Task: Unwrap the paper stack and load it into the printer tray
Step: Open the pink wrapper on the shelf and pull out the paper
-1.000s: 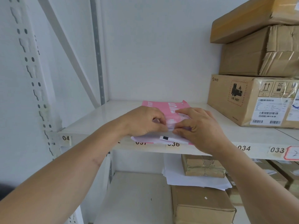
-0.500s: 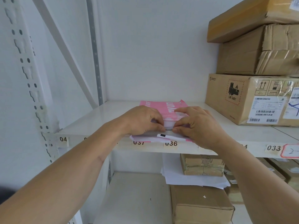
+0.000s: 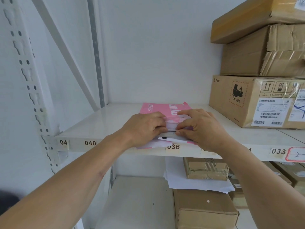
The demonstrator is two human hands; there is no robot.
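A ream of white paper in a pink wrapper [image 3: 158,108] lies flat on the white shelf [image 3: 92,128], its near end torn open so the white sheet edges [image 3: 171,125] show. My left hand [image 3: 142,128] grips the left part of that open end. My right hand [image 3: 199,128] pinches the right part, thumb under and fingers on top. A loose flap of the wrapper [image 3: 171,139] with a black mark hangs over the shelf's front edge. No printer or tray is in view.
Brown cardboard boxes [image 3: 257,100] are stacked on the shelf close to the right of the ream. Numbered labels [image 3: 173,147] run along the shelf edge. On the shelf below lie more boxes [image 3: 206,168] and loose white sheets [image 3: 198,184]. A slotted white upright [image 3: 31,90] stands at left.
Both hands stay at the ream's open end; the fingers have shifted slightly on the sheet edges. The ream itself has not visibly moved on the shelf.
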